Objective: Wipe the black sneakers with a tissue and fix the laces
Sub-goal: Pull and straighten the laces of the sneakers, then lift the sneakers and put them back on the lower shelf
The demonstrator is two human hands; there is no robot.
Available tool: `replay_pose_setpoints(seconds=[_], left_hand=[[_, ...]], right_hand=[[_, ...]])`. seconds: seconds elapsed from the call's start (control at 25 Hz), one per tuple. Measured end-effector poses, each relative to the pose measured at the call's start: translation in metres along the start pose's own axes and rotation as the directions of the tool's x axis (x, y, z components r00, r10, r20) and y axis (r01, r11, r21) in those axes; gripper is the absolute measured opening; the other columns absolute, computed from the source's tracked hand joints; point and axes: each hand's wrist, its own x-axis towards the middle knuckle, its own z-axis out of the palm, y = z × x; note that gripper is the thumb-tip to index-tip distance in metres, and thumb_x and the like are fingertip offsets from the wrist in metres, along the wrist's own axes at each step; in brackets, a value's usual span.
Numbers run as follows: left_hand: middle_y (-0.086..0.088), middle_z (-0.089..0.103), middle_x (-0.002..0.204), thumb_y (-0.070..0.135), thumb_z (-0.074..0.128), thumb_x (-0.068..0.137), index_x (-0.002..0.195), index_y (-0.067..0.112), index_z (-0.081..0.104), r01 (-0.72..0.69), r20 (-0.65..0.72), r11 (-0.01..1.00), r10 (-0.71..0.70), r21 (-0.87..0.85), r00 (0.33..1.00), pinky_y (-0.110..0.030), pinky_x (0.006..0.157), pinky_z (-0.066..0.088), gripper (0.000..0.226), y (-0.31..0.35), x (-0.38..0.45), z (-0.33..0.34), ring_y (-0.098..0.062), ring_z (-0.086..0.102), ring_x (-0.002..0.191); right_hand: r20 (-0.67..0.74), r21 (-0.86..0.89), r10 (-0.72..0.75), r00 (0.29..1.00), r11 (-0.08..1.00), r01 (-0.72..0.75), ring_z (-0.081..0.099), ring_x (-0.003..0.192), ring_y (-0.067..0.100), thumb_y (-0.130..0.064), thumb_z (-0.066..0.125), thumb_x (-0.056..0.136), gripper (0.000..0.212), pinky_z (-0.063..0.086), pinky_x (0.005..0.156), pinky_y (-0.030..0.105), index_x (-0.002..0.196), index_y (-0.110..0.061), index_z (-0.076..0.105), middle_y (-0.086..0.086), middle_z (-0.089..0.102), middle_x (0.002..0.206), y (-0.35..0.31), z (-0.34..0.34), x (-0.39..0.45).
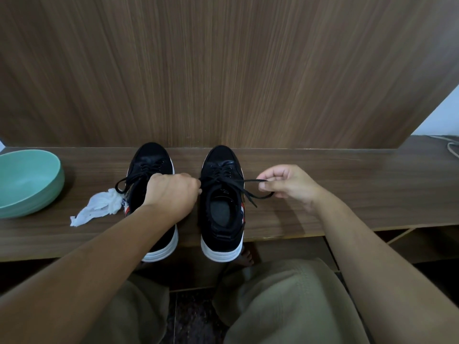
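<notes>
Both black sneakers sit side by side on the wooden shelf (347, 175), toes to the back panel, heels hanging over the front edge. Right sneaker (221, 202) is the one being laced; left sneaker (151, 170) is partly under the left forearm.

Right hand (285, 186) pinches a loop of the right sneaker's lace (250, 181) between thumb and curled fingers, lace drawn out sideways. Left hand (173, 192) is curled at the other side of the same lace, just beside the shoe's tongue. Probably pinching the other lace end, but its fingertips face away, so I can't confirm.

Risks from here:
- Heels overhang. A hard sideways pull on the lace could drag or tip the right sneaker off the shelf, since neither hand pins it down.
- Uneven pull: one end runs short and the bow comes out lopsided or slips.
- If the right pinch loosens, the loop collapses and the knot needs restarting.
- Left forearm crosses the left sneaker and could nudge it toward the edge.

Crumpled tissue (99, 207) lies on the shelf touching the left sneaker's outer side, teal bowl (27, 182) further left. Left sneaker's lace (124, 182) looks loose, so it likely needs fixing too.
</notes>
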Motion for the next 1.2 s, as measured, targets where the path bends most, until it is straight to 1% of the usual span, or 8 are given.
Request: replay_pose_setpoints(seconds=[0.16, 0.28, 0.36, 0.48, 0.6, 0.8, 1.0, 1.2], left_hand=[[0.004, 0.061, 0.093, 0.036, 0.037, 0.097, 0.093, 0.023, 0.061, 0.036, 0.042, 0.999, -0.035, -0.020, 0.999, -0.030, 0.062, 0.032, 0.028, 0.001, 0.001, -0.003, -0.023, 0.063, 0.083], [0.006, 0.060, 0.089, 0.031, 0.038, 0.097, 0.089, 0.024, 0.060, 0.082, 0.065, 0.996, -0.081, -0.021, 0.995, -0.030, 0.060, 0.033, 0.025, 0.003, 0.001, -0.002, -0.023, 0.062, 0.079], [0.006, 0.060, 0.088, 0.031, 0.039, 0.097, 0.088, 0.025, 0.060, 0.104, 0.079, 0.994, -0.103, -0.017, 0.992, -0.031, 0.060, 0.032, 0.024, 0.005, 0.001, -0.001, -0.022, 0.062, 0.079], [0.006, 0.057, 0.080, 0.035, 0.038, 0.097, 0.089, 0.024, 0.061, 0.129, 0.072, 0.992, -0.127, -0.016, 0.989, -0.030, 0.063, 0.031, 0.026, 0.006, -0.002, -0.003, -0.020, 0.062, 0.077], [0.005, 0.062, 0.084, 0.039, 0.041, 0.095, 0.099, 0.023, 0.058, 0.101, 0.070, 0.993, -0.097, -0.062, 0.993, -0.028, 0.065, 0.032, 0.024, 0.007, -0.015, -0.012, -0.018, 0.063, 0.081], [-0.001, 0.068, 0.093, 0.030, 0.059, 0.084, 0.106, 0.020, 0.066, 0.196, -0.075, 0.908, -0.239, -0.369, 0.968, -0.032, 0.066, 0.050, 0.025, -0.004, -0.073, -0.048, -0.023, 0.064, 0.088], [-0.009, 0.022, 0.153, 0.050, 0.058, 0.082, 0.141, 0.033, 0.030, 0.454, 0.357, 0.850, -0.350, -0.267, 0.866, -0.038, 0.093, 0.044, 0.067, -0.008, -0.109, -0.044, -0.028, 0.047, 0.125], [-0.015, 0.037, 0.135, 0.047, 0.057, 0.084, 0.124, 0.024, 0.049, 0.560, 0.384, 0.774, -0.441, -0.294, 0.811, -0.034, 0.073, 0.045, 0.046, -0.012, -0.105, -0.034, -0.029, 0.059, 0.099]], right_hand=[[0.173, -0.524, 0.116, 0.978, 0.852, -0.008, 0.061, 0.080, 0.008, -0.012, 0.064, 0.087, 0.010, 0.043, 0.081, 0.027, 0.083, -0.022, 0.065, -0.006, 0.067, 0.079, 0.013, -0.004, -0.010], [0.021, -0.997, 0.019, 1.000, 0.078, 0.019, 0.055, 0.074, 0.016, -0.032, 0.048, 0.091, 0.016, 0.035, 0.078, 0.036, 0.081, -0.025, 0.057, -0.005, 0.060, 0.075, -0.006, -0.006, -0.015], [-0.068, -0.988, -0.034, 0.997, -0.140, -0.072, 0.051, 0.064, 0.015, -0.029, 0.044, 0.089, 0.021, 0.030, 0.082, 0.038, 0.071, -0.022, 0.051, -0.005, 0.054, 0.066, -0.026, 0.000, -0.014], [-0.076, -0.925, 0.074, 0.994, 0.366, -0.098, 0.058, 0.074, 0.017, -0.024, 0.058, 0.084, 0.005, 0.042, 0.082, 0.036, 0.080, -0.022, 0.061, -0.005, 0.060, 0.075, -0.029, 0.009, -0.006], [0.038, -0.276, 0.261, 0.965, 0.931, -0.241, 0.063, 0.081, 0.014, -0.008, 0.067, 0.077, 0.031, 0.048, 0.069, 0.029, 0.103, -0.024, 0.064, -0.006, 0.065, 0.095, -0.023, 0.014, -0.018], [-0.075, -0.249, 0.251, 0.965, 0.932, -0.262, 0.066, 0.089, 0.022, -0.031, 0.069, 0.078, 0.024, 0.053, 0.069, 0.031, 0.097, -0.027, 0.054, 0.000, 0.065, 0.099, -0.024, 0.046, -0.049], [0.024, -0.603, 0.178, 0.984, 0.787, -0.128, 0.056, 0.101, 0.023, -0.057, 0.058, 0.081, 0.059, 0.045, 0.075, 0.034, 0.129, -0.033, 0.033, 0.000, 0.056, 0.114, -0.040, 0.096, -0.084], [-0.109, -0.631, 0.177, 0.978, 0.748, -0.206, 0.054, 0.110, 0.028, -0.055, 0.057, 0.084, 0.056, 0.045, 0.080, 0.034, 0.130, -0.027, 0.042, 0.009, 0.051, 0.126, -0.025, 0.120, -0.062]])
